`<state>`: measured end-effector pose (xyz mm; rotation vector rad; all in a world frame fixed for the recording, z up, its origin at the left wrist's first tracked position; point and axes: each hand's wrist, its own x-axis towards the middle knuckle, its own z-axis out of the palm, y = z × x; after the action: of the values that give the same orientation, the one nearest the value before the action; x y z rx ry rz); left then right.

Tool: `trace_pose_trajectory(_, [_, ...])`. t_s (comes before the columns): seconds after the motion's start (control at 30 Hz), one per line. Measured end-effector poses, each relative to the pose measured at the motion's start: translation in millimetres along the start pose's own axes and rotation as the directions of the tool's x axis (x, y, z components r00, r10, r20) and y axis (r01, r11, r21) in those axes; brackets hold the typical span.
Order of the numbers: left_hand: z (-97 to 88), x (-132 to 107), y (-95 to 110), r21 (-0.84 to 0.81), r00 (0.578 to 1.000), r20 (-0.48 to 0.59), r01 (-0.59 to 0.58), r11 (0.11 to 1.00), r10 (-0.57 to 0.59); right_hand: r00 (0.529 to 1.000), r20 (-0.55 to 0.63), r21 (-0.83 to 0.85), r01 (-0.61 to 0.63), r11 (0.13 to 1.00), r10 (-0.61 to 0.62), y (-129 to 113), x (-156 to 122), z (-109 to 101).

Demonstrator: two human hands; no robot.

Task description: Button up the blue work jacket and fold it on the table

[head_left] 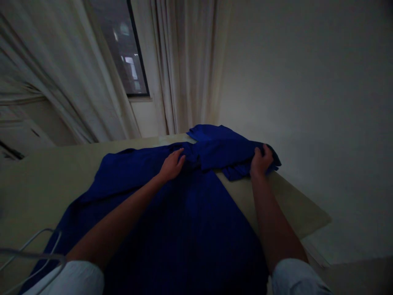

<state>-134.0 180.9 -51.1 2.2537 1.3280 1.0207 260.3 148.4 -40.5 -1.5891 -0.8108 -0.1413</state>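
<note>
The blue cloth garment (187,229) lies on the beige table (52,176), with its long axis going from near left to far right. The left grip (172,165) rests open on its middle, and the right grip (260,160) is clenched on the bunched far right part, so this hand is nearer that end

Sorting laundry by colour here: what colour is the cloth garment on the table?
Deep royal blue; the garment shows best in the head view, the only one available.
</note>
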Motion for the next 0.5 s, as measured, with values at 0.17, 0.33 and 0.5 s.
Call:
trace_pose_trajectory(0.17, [-59.0, -15, -9, -0.666, 0.896, -0.074, 0.283, 0.691, -0.438, 0.738, 0.504, 0.006, 0.517, 0.856, -0.449, -121, -78, 36])
trace_pose_trajectory(0.33, [-125.4, -61, -41, -0.852, 0.750, 0.013, 0.354, 0.385, -0.661, -0.166, 0.717, 0.637, 0.551, 0.539, -0.677, -173, -203, 68])
trace_pose_trajectory(0.5, [-164.8, -96, -70, -0.670, 0.556, -0.051, 0.597, 0.441, -0.829, -0.270, 0.661, 0.728, 0.454, 0.513, -0.700, -148, -252, 65])
